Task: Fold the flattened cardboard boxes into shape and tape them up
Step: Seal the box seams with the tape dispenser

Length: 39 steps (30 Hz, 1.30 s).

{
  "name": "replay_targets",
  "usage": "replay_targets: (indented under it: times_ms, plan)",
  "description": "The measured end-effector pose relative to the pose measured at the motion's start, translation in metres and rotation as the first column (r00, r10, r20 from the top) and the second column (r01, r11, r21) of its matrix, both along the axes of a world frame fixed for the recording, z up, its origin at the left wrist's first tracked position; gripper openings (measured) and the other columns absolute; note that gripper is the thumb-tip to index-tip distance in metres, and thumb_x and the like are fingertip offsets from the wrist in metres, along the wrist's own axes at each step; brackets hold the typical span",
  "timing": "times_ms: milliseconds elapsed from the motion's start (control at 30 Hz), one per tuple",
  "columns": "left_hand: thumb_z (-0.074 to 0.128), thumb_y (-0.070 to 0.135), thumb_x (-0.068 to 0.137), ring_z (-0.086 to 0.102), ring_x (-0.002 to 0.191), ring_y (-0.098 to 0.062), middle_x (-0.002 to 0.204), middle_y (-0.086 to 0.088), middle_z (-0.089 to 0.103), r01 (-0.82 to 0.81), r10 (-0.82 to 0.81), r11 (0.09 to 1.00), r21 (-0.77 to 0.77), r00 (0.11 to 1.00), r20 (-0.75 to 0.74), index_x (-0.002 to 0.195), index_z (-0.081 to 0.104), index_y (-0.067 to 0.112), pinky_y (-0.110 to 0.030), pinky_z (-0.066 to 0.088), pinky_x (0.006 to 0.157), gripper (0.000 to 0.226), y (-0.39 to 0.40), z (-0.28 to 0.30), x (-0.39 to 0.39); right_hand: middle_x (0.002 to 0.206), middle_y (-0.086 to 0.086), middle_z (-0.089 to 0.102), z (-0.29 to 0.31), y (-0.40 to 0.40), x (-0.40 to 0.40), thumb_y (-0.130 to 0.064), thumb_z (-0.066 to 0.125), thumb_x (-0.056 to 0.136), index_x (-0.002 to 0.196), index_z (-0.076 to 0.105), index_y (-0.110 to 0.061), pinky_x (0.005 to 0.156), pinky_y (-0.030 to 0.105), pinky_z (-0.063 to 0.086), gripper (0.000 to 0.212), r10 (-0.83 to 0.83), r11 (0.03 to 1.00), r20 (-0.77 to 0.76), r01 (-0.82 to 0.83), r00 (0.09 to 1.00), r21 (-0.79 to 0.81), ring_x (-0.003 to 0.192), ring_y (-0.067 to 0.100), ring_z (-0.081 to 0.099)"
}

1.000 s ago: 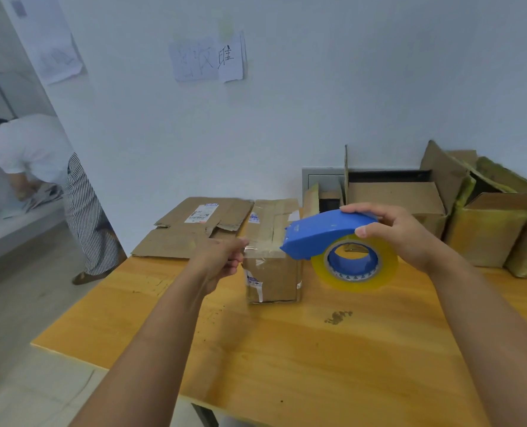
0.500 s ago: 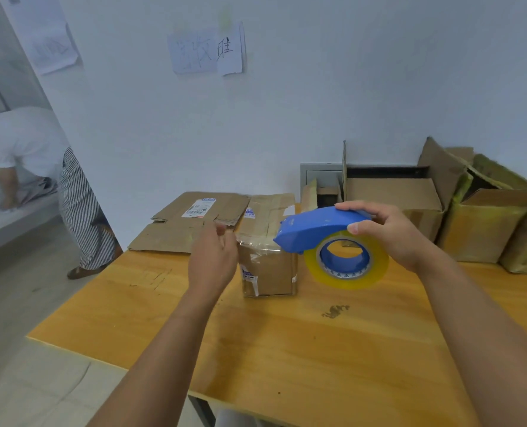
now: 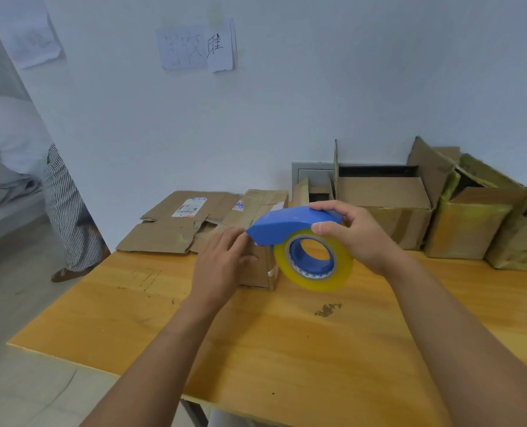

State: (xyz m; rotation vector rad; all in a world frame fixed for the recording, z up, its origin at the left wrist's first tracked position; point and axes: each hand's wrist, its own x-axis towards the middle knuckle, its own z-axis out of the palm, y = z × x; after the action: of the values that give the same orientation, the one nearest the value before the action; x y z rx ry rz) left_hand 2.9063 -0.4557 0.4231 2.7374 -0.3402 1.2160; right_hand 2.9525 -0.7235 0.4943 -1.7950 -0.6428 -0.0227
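Note:
A small folded cardboard box [image 3: 257, 266] stands on the wooden table [image 3: 287, 349], mostly hidden behind my hands. My right hand [image 3: 354, 235] grips a blue tape dispenser [image 3: 290, 224] with a yellowish roll of clear tape [image 3: 314, 266], held in the air just in front of the box. My left hand [image 3: 222, 263] is raised before the box, fingertips at the dispenser's front tip; whether they pinch the tape end is unclear. A flattened cardboard box [image 3: 176, 223] with a white label lies at the table's back edge.
Several assembled, partly open boxes [image 3: 391, 208] [image 3: 468, 226] line the wall at the back right. A grey wall panel [image 3: 311, 174] sits behind them. A person in a white top and striped trousers [image 3: 25, 167] bends over at the far left, off the table.
My left hand left the box's left side and rose to the dispenser's front tip. The dispenser stayed almost still in my right hand.

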Motion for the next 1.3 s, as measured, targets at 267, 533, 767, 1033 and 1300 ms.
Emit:
replay_targets:
  times_ms: [267,533,767,1033,1300]
  plan:
    - [0.071,0.057,0.08,0.051,0.115,-0.018,0.126,-0.001,0.058,-0.018,0.013,0.996,-0.083,0.998,-0.062,0.136,0.052,0.014,-0.032,0.043,0.096,0.073,-0.013,-0.006,0.003,0.119,-0.018,0.06,0.004,0.01,-0.001,-0.036,0.069,0.092,0.117,0.062,-0.045,0.084,0.022,0.049,0.027,-0.027,0.998,0.043,0.029,0.999,-0.053,0.103,0.005,0.061]
    - [0.076,0.046,0.083,0.057,0.107,-0.017,0.111,0.002,0.065,-0.072,0.078,0.995,-0.067,0.993,0.088,0.114,0.065,0.015,-0.036,0.038,0.104,0.045,-0.015,-0.011,0.01,0.121,-0.016,0.061,0.006,-0.004,-0.001,-0.033,0.07,0.091,0.122,0.065,-0.039,0.09,0.027,0.051,0.032,-0.023,0.999,-0.004,0.023,1.0,-0.043,0.108,0.009,0.06]
    - [0.073,0.045,0.085,0.054,0.114,-0.017,0.117,0.001,0.064,-0.1,0.104,0.992,-0.077,0.993,0.055,0.115,0.062,0.017,-0.032,0.032,0.104,0.042,-0.018,-0.01,0.007,0.123,-0.013,0.063,0.003,-0.046,-0.004,-0.042,0.075,0.082,0.119,0.068,-0.043,0.089,0.027,0.052,0.037,-0.033,0.998,-0.012,0.032,0.999,-0.055,0.105,0.007,0.063]
    - [0.075,0.042,0.083,0.05,0.107,-0.016,0.116,0.0,0.059,-0.094,0.091,0.991,-0.1,0.995,-0.037,0.123,0.063,0.029,-0.027,0.022,0.099,0.043,-0.024,-0.004,0.002,0.119,-0.024,0.059,-0.002,-0.049,-0.008,-0.045,0.069,0.072,0.11,0.067,-0.052,0.079,0.016,0.043,0.039,-0.009,0.983,0.014,0.011,1.0,-0.181,0.099,-0.009,0.058]
    - [0.064,0.036,0.079,0.051,0.112,-0.016,0.118,0.002,0.058,-0.067,0.042,0.99,-0.125,0.979,-0.198,0.128,0.062,0.029,-0.025,0.018,0.101,0.049,-0.022,0.012,-0.007,0.105,-0.026,0.064,0.026,-0.009,0.017,-0.06,0.063,0.066,0.101,0.07,-0.048,0.076,0.023,0.048,0.038,0.054,0.885,0.04,-0.029,0.998,-0.465,0.091,-0.002,0.062]
